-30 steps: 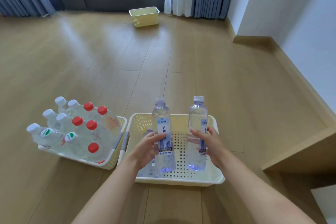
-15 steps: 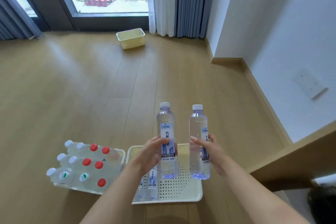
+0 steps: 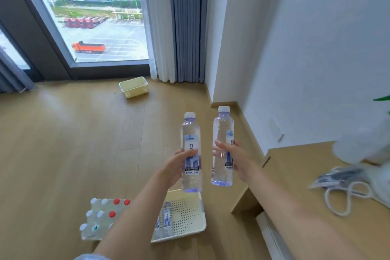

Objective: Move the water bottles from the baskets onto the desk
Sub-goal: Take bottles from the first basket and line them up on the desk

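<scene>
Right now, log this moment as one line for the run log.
phase: carry | left hand: grips bottle | right hand: grips second bottle | both above basket | desk: not reached

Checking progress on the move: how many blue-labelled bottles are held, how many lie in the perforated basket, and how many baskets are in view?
Held bottles: 2, left hand bottle, right hand bottle
Lying bottles: 2 visible, in the perforated basket
Baskets: 3, counting the crowded basket and the far basket
Total: 7
</scene>
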Motion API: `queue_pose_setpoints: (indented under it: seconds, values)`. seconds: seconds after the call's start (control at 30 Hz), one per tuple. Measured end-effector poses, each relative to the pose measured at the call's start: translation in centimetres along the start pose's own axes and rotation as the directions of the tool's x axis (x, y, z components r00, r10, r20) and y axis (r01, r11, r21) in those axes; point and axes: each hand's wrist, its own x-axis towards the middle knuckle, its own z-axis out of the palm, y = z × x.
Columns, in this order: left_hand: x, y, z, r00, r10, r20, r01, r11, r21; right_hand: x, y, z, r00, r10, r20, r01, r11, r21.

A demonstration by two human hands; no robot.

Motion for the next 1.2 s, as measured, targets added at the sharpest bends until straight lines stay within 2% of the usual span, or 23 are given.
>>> queue_pose_setpoints:
  seconds: [0.07, 0.17, 0.33, 0.47, 0.6, 0.83, 0.93, 1.2]
  values:
    - [-1.4, 1.0, 1.7, 0.999, 0.014, 0.038, -0.014, 1.0, 0.003, -2.7, -1.0, -0.5, 0.999, -0.045, -0.028, 0.046, 0.999, 0.021]
    - [-3.5, 1.6, 3.3, 0.995, 0.03, 0.095, -0.033, 0.999, 0.029, -6.8, -0.7, -0.9, 0.983, -0.104, -0.153, 0.11, 0.994, 0.026]
    - [-7.2, 1.0, 5.1, 0.98, 0.017, 0.198, -0.033, 0.997, 0.076, -14.2, 1.9, -0.4, 0.933, -0.119, -0.339, 0.142, 0.989, 0.044]
    - [-9.9, -0.6, 7.4, 0.967, -0.028, 0.255, -0.019, 0.983, 0.18, -20.3, 4.0, -0.2, 0.876, -0.125, -0.466, 0.187, 0.978, 0.089]
    - [-12.0, -2.9, 12.1, 0.945, -0.073, 0.319, -0.003, 0.973, 0.231, -26.6, 5.4, -1.7, 0.78, -0.122, -0.614, 0.22, 0.972, 0.085]
    - [-16.0, -8.1, 22.7, 0.843, -0.183, 0.505, -0.003, 0.938, 0.346, -38.1, 9.2, -7.8, 0.573, -0.065, -0.817, 0.276, 0.954, 0.118]
    - [-18.0, -11.1, 27.3, 0.79, -0.215, 0.575, -0.03, 0.922, 0.386, -43.0, 11.3, -10.5, 0.482, -0.035, -0.876, 0.321, 0.937, 0.139]
    - [-27.0, -20.9, 40.6, 0.642, -0.317, 0.698, -0.054, 0.889, 0.454, -57.7, 17.7, -18.7, 0.326, 0.003, -0.945, 0.381, 0.915, 0.135]
